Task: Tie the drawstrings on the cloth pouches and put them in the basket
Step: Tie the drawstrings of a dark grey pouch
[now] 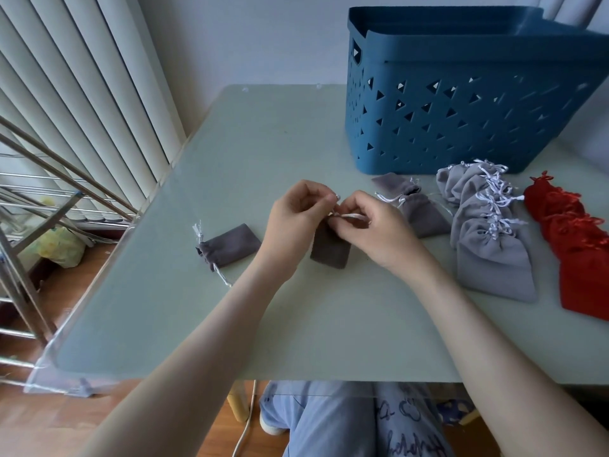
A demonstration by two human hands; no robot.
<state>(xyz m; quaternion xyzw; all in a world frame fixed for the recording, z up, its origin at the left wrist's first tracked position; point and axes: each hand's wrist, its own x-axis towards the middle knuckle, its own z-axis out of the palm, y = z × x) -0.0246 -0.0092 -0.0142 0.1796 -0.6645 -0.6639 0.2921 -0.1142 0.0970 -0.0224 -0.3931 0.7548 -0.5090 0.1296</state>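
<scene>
Dark grey cloth pouch (330, 250) is centre stage on the pale green tabletop (263, 324), its mouth lifted between both hands. The left hand (296, 216) pinches the gathered top with curled fingers, while the right hand (379, 225) pinches the white drawstring (349, 216) running between them. To the left lies a second dark grey pouch (230, 245); over on the right, a pair of dark grey pouches (421, 209), a stack of light grey pouches (491, 255) and a row of red pouches (576, 252) lie before the blue perforated plastic basket (461, 103).
</scene>
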